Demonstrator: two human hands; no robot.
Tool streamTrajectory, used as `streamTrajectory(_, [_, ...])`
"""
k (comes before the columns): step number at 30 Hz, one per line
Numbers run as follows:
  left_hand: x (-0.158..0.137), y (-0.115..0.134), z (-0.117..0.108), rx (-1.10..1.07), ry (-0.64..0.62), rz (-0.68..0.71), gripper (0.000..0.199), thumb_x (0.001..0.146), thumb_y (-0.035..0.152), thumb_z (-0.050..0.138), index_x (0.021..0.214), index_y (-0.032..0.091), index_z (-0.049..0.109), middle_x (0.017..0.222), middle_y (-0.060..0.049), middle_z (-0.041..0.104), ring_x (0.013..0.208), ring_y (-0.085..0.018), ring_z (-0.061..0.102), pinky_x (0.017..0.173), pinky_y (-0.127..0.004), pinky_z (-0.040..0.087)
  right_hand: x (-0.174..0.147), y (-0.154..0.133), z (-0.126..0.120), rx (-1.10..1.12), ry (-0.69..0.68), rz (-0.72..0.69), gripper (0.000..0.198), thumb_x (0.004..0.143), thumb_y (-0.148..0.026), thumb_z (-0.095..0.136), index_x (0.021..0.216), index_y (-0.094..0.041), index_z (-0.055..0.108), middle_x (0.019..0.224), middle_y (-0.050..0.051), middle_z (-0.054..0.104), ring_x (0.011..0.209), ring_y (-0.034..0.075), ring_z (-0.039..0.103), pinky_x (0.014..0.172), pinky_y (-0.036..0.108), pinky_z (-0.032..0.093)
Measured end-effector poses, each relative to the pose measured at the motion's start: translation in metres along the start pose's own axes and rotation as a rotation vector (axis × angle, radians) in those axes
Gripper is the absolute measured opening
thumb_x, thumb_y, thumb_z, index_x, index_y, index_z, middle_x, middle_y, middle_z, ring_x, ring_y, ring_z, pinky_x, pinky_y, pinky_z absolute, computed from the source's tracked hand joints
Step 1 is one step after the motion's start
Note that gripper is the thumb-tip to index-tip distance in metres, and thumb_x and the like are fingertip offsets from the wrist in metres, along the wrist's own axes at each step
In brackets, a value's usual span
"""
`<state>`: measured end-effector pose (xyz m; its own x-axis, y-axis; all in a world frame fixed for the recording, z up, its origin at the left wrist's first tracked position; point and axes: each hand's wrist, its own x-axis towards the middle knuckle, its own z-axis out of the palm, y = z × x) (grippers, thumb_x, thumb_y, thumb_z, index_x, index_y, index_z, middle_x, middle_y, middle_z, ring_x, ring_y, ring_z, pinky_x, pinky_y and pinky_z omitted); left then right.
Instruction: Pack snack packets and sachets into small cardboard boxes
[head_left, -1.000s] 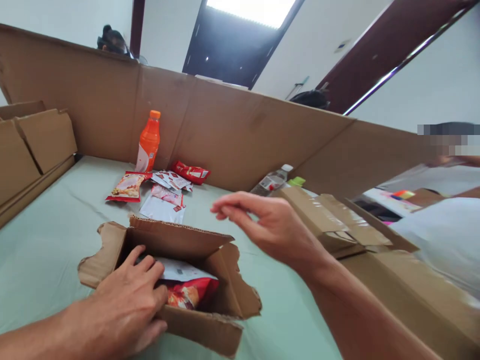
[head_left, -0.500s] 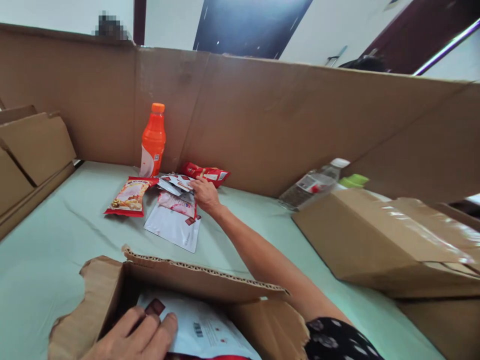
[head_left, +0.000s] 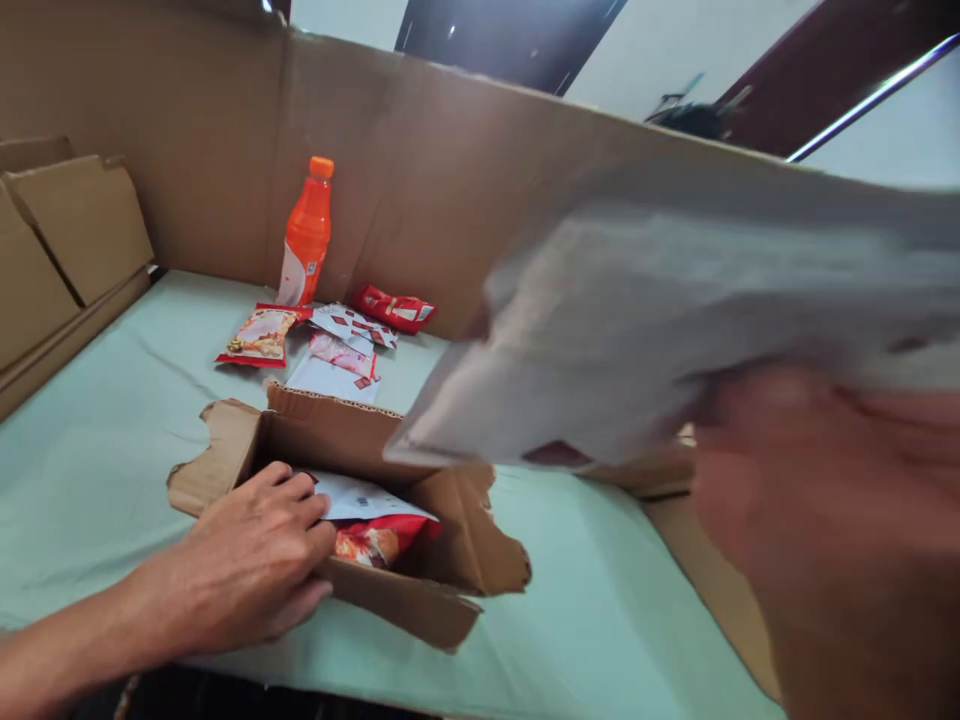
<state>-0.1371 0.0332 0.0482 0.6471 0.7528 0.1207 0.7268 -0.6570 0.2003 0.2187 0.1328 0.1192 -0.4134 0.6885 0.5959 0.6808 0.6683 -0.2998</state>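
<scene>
A small open cardboard box (head_left: 450,510) with ragged flaps stands at the middle front. Over its near left corner bends my left hand (head_left: 247,560), fingers inside and thumb outside, closed on the wall. The fingertips meet a white packet (head_left: 352,497), under which a red snack bag (head_left: 375,540) shows. My right hand (head_left: 817,500), blurred and close to the camera, grips a flat white-grey packet (head_left: 600,330) raised above the right side of the box. Its fingers are partly hidden by the packet.
Behind the box lie a red snack bag (head_left: 262,337), patterned white packets (head_left: 349,325), a pink packet (head_left: 341,352) and a red packet (head_left: 394,308). An orange bottle (head_left: 306,240) stands by the tall cardboard wall (head_left: 442,180). Folded cartons (head_left: 82,225) line the left.
My right hand has come back from the pile, lifting a white-grey packet toward the camera. My left hand has shifted its hold at the box's left end. The view has moved.
</scene>
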Motion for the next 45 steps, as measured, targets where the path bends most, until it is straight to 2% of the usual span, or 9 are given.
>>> streamTrajectory(5, [0.000, -0.001, 0.000, 0.035, 0.001, -0.009, 0.017, 0.088, 0.033, 0.078, 0.087, 0.019, 0.070, 0.095, -0.006, 0.075, 0.095, -0.028, 0.066, 0.088, -0.043, 0.047, 0.001, -0.081, 0.016, -0.058, 0.106, -0.177, 0.031, 0.097, -0.021, 0.061, 0.113, -0.044, 0.076, 0.094, -0.002, 0.082, 0.077, 0.028, 0.076, 0.065, 0.041, 0.060])
streamTrajectory(8, [0.001, -0.001, 0.003, 0.080, 0.044, 0.013, 0.020, 0.087, 0.037, 0.080, 0.085, 0.018, 0.071, 0.090, -0.006, 0.075, 0.093, -0.028, 0.067, 0.085, -0.042, 0.048, 0.019, -0.110, 0.049, -0.165, -0.196, -0.329, 0.037, 0.099, -0.008, 0.044, 0.107, -0.026, 0.076, 0.097, 0.006, 0.082, 0.076, 0.024, 0.077, 0.065, 0.034, 0.059])
streamTrajectory(15, [-0.002, -0.003, 0.009, 0.150, 0.122, 0.049, 0.027, 0.084, 0.042, 0.083, 0.080, 0.018, 0.072, 0.080, -0.006, 0.073, 0.083, -0.026, 0.065, 0.079, -0.041, 0.049, 0.045, -0.107, 0.111, -0.357, -1.063, -0.148, 0.040, 0.099, -0.013, 0.056, 0.138, -0.021, 0.065, 0.116, 0.010, 0.080, 0.103, 0.027, 0.077, 0.081, 0.033, 0.055])
streamTrajectory(24, [-0.001, -0.005, 0.013, 0.081, 0.138, 0.057, 0.024, 0.081, 0.037, 0.083, 0.081, 0.018, 0.070, 0.084, -0.008, 0.075, 0.085, -0.027, 0.067, 0.083, -0.042, 0.050, 0.070, -0.130, 0.138, -0.329, -1.312, -0.186, 0.031, 0.103, -0.014, 0.054, 0.128, -0.014, 0.073, 0.118, 0.016, 0.080, 0.107, 0.030, 0.077, 0.087, 0.035, 0.057])
streamTrajectory(30, [-0.001, -0.003, 0.005, 0.065, 0.100, 0.035, 0.025, 0.082, 0.038, 0.083, 0.087, 0.016, 0.072, 0.096, -0.011, 0.078, 0.093, -0.031, 0.071, 0.087, -0.047, 0.057, 0.064, -0.121, 0.125, -0.248, -1.194, -0.214, 0.032, 0.098, -0.015, 0.063, 0.128, -0.018, 0.074, 0.117, 0.012, 0.081, 0.107, 0.029, 0.078, 0.088, 0.035, 0.060])
streamTrajectory(35, [-0.035, 0.003, -0.009, 0.040, 0.432, 0.134, 0.039, 0.092, 0.024, 0.069, 0.130, 0.018, 0.061, 0.154, -0.015, 0.058, 0.144, -0.035, 0.051, 0.120, -0.055, 0.043, 0.016, -0.099, 0.057, 0.004, -0.326, -0.237, 0.031, 0.102, -0.016, 0.056, 0.129, -0.020, 0.071, 0.126, 0.009, 0.078, 0.116, 0.022, 0.074, 0.100, 0.035, 0.059])
streamTrajectory(38, [-0.072, -0.001, -0.007, -0.042, 0.699, -0.099, 0.056, 0.096, 0.019, 0.066, 0.149, 0.030, 0.050, 0.160, -0.006, 0.049, 0.146, -0.030, 0.049, 0.123, -0.050, 0.041, -0.023, -0.081, 0.031, 0.036, -0.001, -0.141, 0.023, 0.101, -0.015, 0.059, 0.117, -0.024, 0.073, 0.113, 0.005, 0.081, 0.105, 0.018, 0.077, 0.095, 0.030, 0.062])
streamTrajectory(42, [-0.101, -0.012, 0.019, -0.275, 0.816, -0.508, 0.053, 0.104, 0.043, 0.054, 0.156, 0.037, 0.045, 0.158, -0.003, 0.051, 0.145, -0.034, 0.049, 0.126, -0.055, 0.037, -0.061, -0.062, 0.044, 0.059, 0.005, -0.066, 0.023, 0.100, -0.018, 0.063, 0.120, -0.024, 0.074, 0.118, 0.007, 0.080, 0.109, 0.020, 0.077, 0.095, 0.032, 0.064])
streamTrajectory(45, [-0.096, -0.014, 0.037, -0.408, 0.763, -0.488, 0.061, 0.107, 0.055, 0.046, 0.164, 0.037, 0.033, 0.167, -0.003, 0.044, 0.152, -0.036, 0.042, 0.128, -0.056, 0.035, -0.070, -0.057, 0.069, 0.131, -0.085, -0.061, 0.030, 0.102, -0.024, 0.061, 0.130, -0.022, 0.072, 0.134, 0.011, 0.075, 0.123, 0.024, 0.072, 0.103, 0.040, 0.062])
